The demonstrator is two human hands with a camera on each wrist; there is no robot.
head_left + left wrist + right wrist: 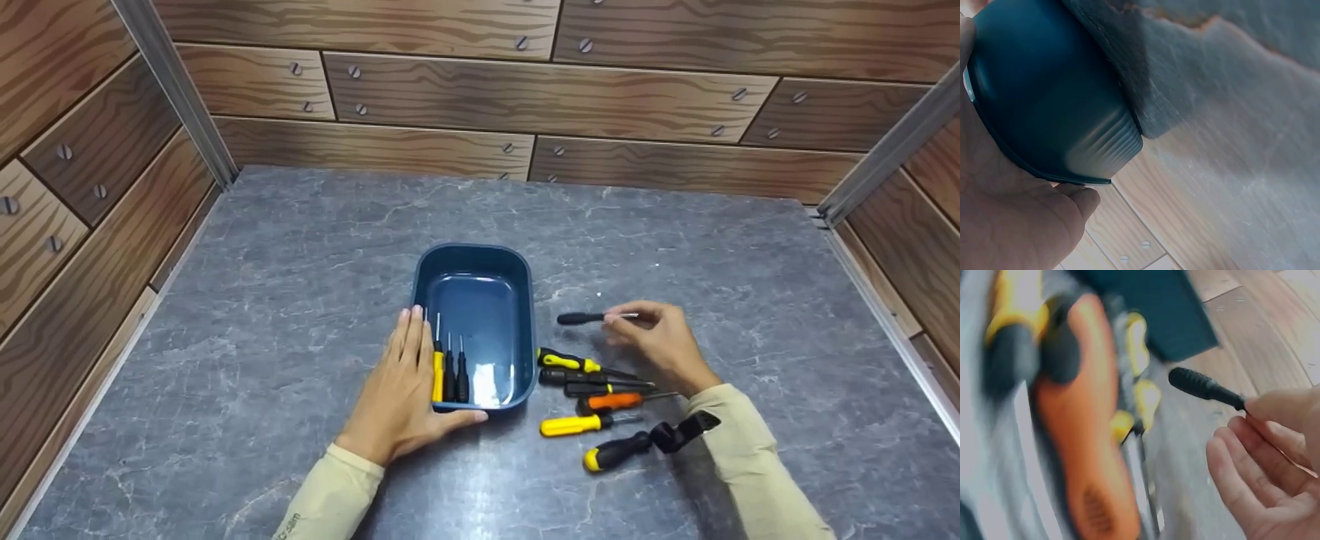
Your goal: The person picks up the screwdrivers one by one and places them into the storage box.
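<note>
In the head view my right hand (664,337) pinches a small black screwdriver (581,319) by its thin shaft, handle pointing left toward a blue plastic bin (531,322). The right wrist view shows the ribbed black handle (1193,384) sticking out past thumb and fingertips. My left hand (401,379) lies with straight fingers along the bin's left rim, its thumb stretched along the near rim. From the left wrist, the palm rests against the bin wall (1044,101). Inside the bin, at the left, stand a yellow screwdriver (438,375) and black ones (462,379), tips pointing away.
Right of the bin several screwdrivers lie on the grey marbled table (300,247): a black-and-yellow one (566,361), an orange one (615,401), a yellow one (574,426) and a thick black one with yellow end (619,451). Wood-patterned walls (480,90) enclose the table.
</note>
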